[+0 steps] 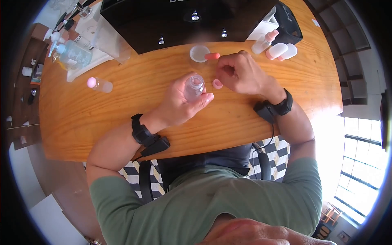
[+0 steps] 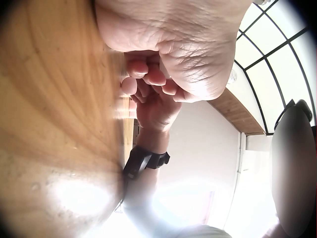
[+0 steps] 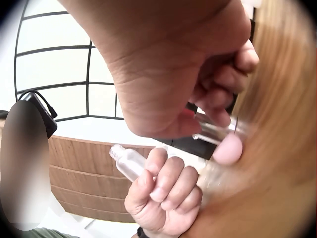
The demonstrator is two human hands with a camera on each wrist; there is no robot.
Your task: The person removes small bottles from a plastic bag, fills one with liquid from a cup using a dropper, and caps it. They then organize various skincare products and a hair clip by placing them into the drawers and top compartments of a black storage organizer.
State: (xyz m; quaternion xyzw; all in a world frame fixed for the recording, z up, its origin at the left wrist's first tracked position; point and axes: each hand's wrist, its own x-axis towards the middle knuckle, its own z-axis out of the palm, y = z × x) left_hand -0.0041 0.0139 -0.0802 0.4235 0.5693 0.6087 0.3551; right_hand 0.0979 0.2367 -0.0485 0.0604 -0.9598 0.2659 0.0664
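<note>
My left hand [image 1: 176, 107] holds a small clear bottle [image 1: 192, 90], its uncapped neck tilted up. In the right wrist view, fingers curl round the body of that bottle [image 3: 130, 164]. My right hand [image 1: 247, 75] is just right of it, over the table, with its fingers curled. From its fingertips a small coral-red piece [image 1: 212, 56] sticks out to the left; the hand hides the rest, and I cannot tell its kind. A rounded pink cap [image 1: 217, 84] lies on the table between the hands. Beyond them sits a round, clear shallow dish [image 1: 199, 53].
A black drawer box [image 1: 179, 24] spans the table's back. A pink-topped bottle [image 1: 100, 85] lies at left, near pump bottles [image 1: 75, 55] on a white tray. At right stand a pink spray bottle [image 1: 264, 41], white-and-pink containers [image 1: 277, 50] and a black pouch [image 1: 289, 22].
</note>
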